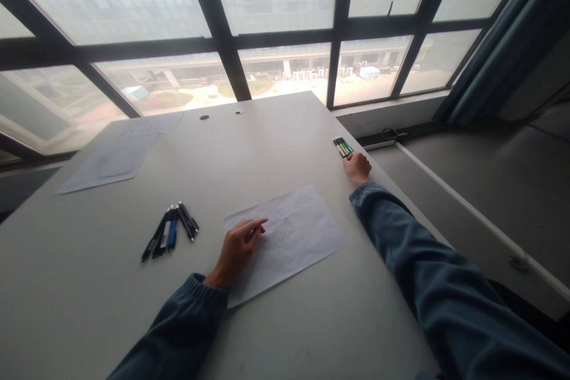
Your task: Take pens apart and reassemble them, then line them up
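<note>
A white sheet of paper [307,231] with a faint pencil-like sketch lies on the table before me. My left hand [240,246] rests on its left part, index finger stretched out and the other fingers loosely bent, with nothing visible in it. At the table's right edge, my right hand [357,167] is closed at the near ends of a row of pens [342,146] with green, yellow and dark barrels. Its fingertips are hidden, so I cannot tell whether it grips one of them.
Left of the paper lies a group of black pens [162,233], one with a blue part. More sheets [109,157] lie at the table's far left. Two round holes [203,117] pierce the white table [276,142] near the windows. A blue curtain [499,41] hangs right.
</note>
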`<state>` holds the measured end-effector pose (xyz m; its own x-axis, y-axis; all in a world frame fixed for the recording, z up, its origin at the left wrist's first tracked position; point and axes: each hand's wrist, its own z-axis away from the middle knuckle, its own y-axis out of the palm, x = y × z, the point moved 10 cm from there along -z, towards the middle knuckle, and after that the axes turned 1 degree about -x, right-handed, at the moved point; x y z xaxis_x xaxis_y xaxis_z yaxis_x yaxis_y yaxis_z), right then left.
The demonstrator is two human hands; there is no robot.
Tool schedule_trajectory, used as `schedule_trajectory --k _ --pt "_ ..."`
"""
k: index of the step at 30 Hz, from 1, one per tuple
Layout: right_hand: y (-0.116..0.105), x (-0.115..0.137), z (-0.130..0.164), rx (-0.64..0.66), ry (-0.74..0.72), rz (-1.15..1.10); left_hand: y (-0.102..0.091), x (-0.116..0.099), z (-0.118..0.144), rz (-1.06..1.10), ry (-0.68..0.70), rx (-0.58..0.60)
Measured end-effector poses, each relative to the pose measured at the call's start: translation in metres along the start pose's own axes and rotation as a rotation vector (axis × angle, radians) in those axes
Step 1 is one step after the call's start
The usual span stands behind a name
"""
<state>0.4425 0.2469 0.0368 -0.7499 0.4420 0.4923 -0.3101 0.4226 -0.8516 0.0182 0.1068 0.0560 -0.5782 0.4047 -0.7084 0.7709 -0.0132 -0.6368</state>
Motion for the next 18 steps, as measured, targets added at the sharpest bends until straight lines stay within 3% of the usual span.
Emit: schedule_trajectory --k 18 --pt "0.0047 -0.0037 -0.0040 -0.021 -0.016 0.007 -0.0003 -0.0033 -0.0011 0.014 0.006 0.003"
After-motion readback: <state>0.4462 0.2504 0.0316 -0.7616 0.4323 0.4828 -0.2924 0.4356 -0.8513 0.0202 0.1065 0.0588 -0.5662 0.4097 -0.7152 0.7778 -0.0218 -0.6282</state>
